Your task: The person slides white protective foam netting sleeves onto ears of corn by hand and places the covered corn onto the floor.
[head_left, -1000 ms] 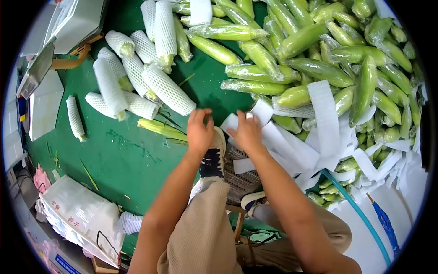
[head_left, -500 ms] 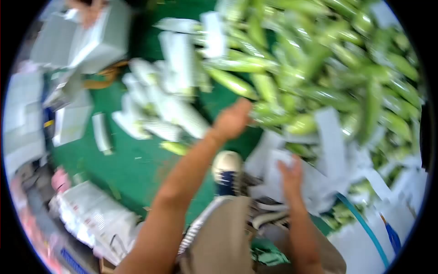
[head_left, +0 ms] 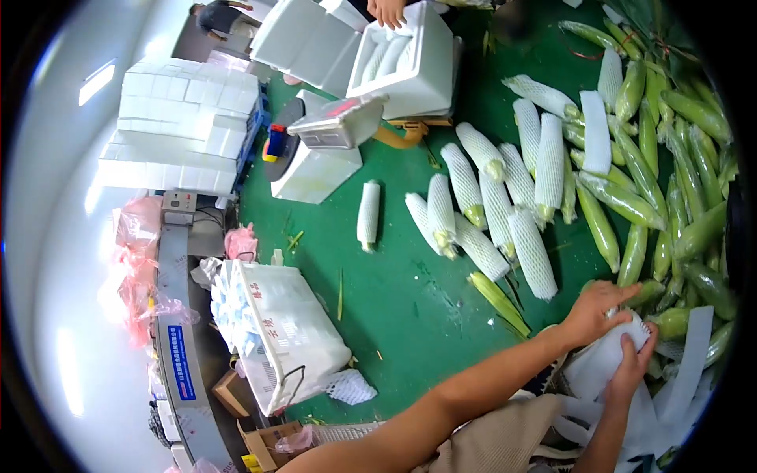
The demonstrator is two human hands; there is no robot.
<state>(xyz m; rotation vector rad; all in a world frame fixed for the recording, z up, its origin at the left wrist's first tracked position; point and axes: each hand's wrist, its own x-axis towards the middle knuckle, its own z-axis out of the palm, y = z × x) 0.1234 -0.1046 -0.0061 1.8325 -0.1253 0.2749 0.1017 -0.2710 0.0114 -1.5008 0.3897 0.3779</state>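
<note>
- Since the earlier frames my view has swung toward my left, and my hands, apart a moment ago, have come together at one white foam sleeve.
- Far left, white boxes stand stacked; below them, pink bags lie beside a metal machine with a blue label.
- Next, a white crate with red lettering sits on the green floor, a loose foam net at its lower corner.
- Farther up, an open foam box holds netted ears; another person's hand is at it.
- In the middle, one netted ear lies apart from a group of netted ears, a bare green husk near them.
- My left hand has its index finger stretched out, the rest at the sleeve's upper edge; I can't tell whether they pinch it.
- My right hand pinches the sleeve's edge between thumb and fingers.
- Rightmost, film-wrapped green corn lies heaped, with flat foam strips beside my right hand.
</note>
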